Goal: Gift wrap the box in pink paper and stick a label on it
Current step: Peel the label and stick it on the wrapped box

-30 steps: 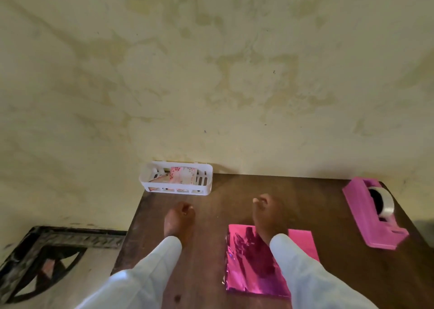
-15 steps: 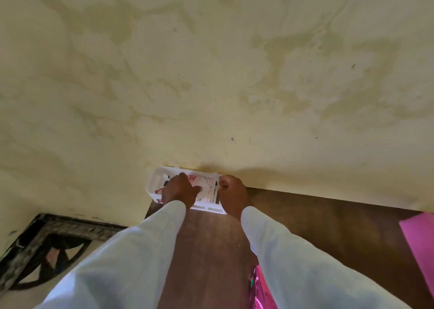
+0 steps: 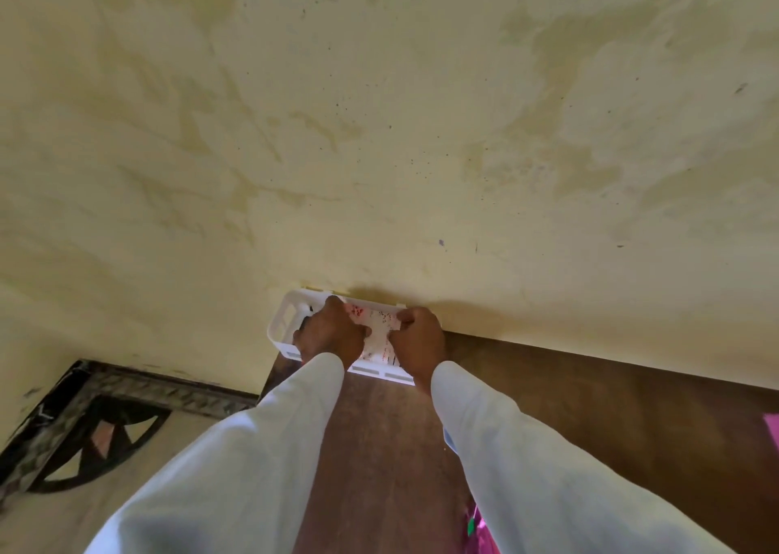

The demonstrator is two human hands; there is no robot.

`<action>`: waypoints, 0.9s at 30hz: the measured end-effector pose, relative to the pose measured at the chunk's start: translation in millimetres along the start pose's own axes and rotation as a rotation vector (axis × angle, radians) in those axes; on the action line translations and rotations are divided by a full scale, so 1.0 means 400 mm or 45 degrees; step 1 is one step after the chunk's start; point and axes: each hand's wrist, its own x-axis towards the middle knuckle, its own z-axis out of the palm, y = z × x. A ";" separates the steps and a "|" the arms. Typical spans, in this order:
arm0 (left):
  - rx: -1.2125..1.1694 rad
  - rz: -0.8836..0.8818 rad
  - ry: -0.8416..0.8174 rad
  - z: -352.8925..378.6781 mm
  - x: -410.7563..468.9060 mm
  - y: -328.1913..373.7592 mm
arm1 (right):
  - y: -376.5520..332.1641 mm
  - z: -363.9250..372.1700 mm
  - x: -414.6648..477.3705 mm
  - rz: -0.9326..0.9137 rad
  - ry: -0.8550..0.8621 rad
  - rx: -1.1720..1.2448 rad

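Observation:
A white slotted plastic basket (image 3: 283, 321) stands at the table's far left corner against the wall. Inside it lies a white sheet of labels with red print (image 3: 376, 329). My left hand (image 3: 329, 332) is inside the basket, its fingers curled on the sheet's left side. My right hand (image 3: 418, 336) pinches the sheet's right edge. A sliver of the shiny pink wrapped box (image 3: 478, 532) shows at the bottom between my white sleeves; the rest of it is out of sight.
The brown wooden table (image 3: 590, 418) runs along a stained yellow wall (image 3: 379, 132). A pink corner (image 3: 772, 425) shows at the right edge. Left of the table, the floor has a dark patterned border (image 3: 84, 435).
A second ago my hands hovered near the pink box. They reached forward into the basket and now hold the label sheet. The view swung up and left.

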 end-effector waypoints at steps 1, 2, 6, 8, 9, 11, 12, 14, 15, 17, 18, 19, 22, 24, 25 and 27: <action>-0.065 0.012 -0.011 -0.005 0.003 -0.001 | 0.000 0.002 -0.002 -0.024 0.042 0.001; -0.129 0.028 -0.033 -0.010 0.005 -0.003 | -0.001 0.005 -0.004 -0.040 0.074 0.011; -0.384 0.088 -0.124 -0.037 0.014 -0.016 | -0.012 0.015 -0.019 -0.073 0.129 0.033; -0.438 0.091 -0.128 -0.046 0.018 -0.026 | -0.018 0.014 -0.026 -0.125 0.130 -0.034; -0.446 0.088 -0.123 -0.049 0.019 -0.029 | -0.018 0.011 -0.028 -0.152 0.127 -0.073; -0.458 0.092 -0.115 -0.053 0.018 -0.036 | -0.018 0.008 -0.031 -0.191 0.113 -0.125; -0.473 0.099 -0.116 -0.053 0.018 -0.038 | -0.020 0.008 -0.034 -0.195 0.117 -0.135; -0.527 0.123 -0.119 -0.052 0.018 -0.037 | -0.023 0.009 -0.035 -0.158 0.130 -0.084; -0.573 0.126 -0.111 -0.052 0.017 -0.036 | -0.024 0.008 -0.035 -0.124 0.121 -0.030; -0.694 0.088 -0.053 -0.051 0.017 -0.037 | -0.029 0.001 -0.035 -0.042 0.076 0.119; -0.737 0.054 -0.004 -0.051 0.017 -0.040 | -0.032 -0.005 -0.035 -0.003 0.051 0.203; -0.759 0.020 0.043 -0.053 0.015 -0.042 | -0.035 -0.012 -0.036 0.022 0.032 0.273; -0.750 -0.007 0.118 -0.053 0.009 -0.047 | -0.035 -0.024 -0.032 0.040 -0.013 0.367; -0.715 0.011 0.150 -0.055 0.007 -0.046 | -0.032 -0.023 -0.028 0.047 -0.020 0.373; -0.692 0.023 0.157 -0.056 0.005 -0.045 | -0.031 -0.023 -0.027 0.050 -0.022 0.377; -0.667 0.060 0.161 -0.054 0.002 -0.044 | -0.029 -0.020 -0.026 0.052 -0.029 0.377</action>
